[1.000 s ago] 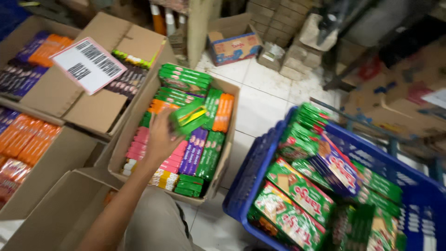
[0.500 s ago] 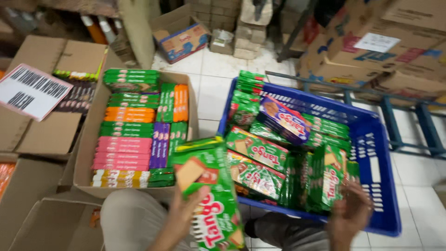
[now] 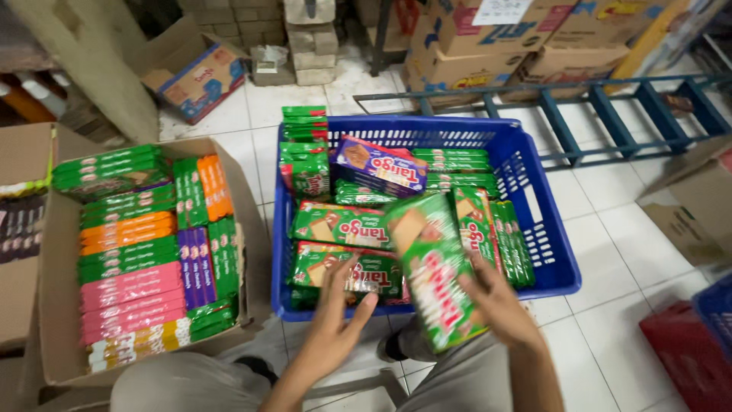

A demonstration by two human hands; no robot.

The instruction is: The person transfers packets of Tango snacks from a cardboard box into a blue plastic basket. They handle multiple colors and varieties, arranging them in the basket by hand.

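My right hand [image 3: 499, 305] grips a long green wafer pack [image 3: 436, 271] and holds it tilted over the near edge of the blue plastic crate [image 3: 560, 263]. My left hand [image 3: 337, 320] is beside it, fingers apart and holding nothing, its fingertips near a flat green pack [image 3: 343, 273] in the crate. The crate holds several green wafer packs and one purple pack [image 3: 381, 166] on top. My knees show below the hands.
An open cardboard box [image 3: 47, 305] at left holds rows of green, orange, pink and purple packs. More cardboard boxes [image 3: 191, 76] stand at the back and at the far right. A blue metal frame [image 3: 610, 114] lies on the white tiled floor. A red crate [image 3: 686, 355] sits at bottom right.
The green pack has passed from my left hand to my right and moved right over the crate. The view has swung right, from the cardboard box toward the blue crate.
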